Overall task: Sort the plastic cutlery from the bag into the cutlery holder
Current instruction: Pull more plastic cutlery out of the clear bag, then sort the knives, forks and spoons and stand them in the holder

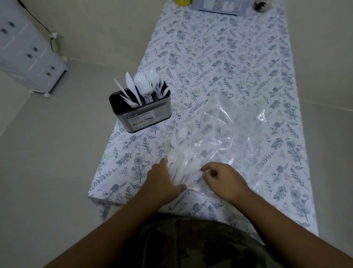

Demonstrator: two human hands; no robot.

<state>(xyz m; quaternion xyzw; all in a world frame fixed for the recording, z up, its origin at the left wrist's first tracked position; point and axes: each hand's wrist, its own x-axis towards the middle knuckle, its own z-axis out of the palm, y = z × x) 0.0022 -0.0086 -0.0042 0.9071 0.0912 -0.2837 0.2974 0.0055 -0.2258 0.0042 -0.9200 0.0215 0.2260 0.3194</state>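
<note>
A clear plastic bag [235, 130] lies on the floral tablecloth, its mouth towards me. A bunch of white plastic cutlery [181, 153] lies at the bag's mouth, mostly spoons. My left hand [162, 181] rests against the left side of this bunch, fingers reaching into it and thumb stretched out beneath. My right hand [223, 177] sits on the bag's near edge with fingers curled, seemingly pinching the plastic. The dark metal cutlery holder [141, 112] stands at the table's left edge, with white knives, forks and spoons upright in it.
The table [238, 57] is long and narrow, with floor on both sides. At its far end stand a yellow object [182, 2], a flat box [217, 6] and a dark round item [262, 5]. A white drawer cabinet [28, 51] is on the floor at left.
</note>
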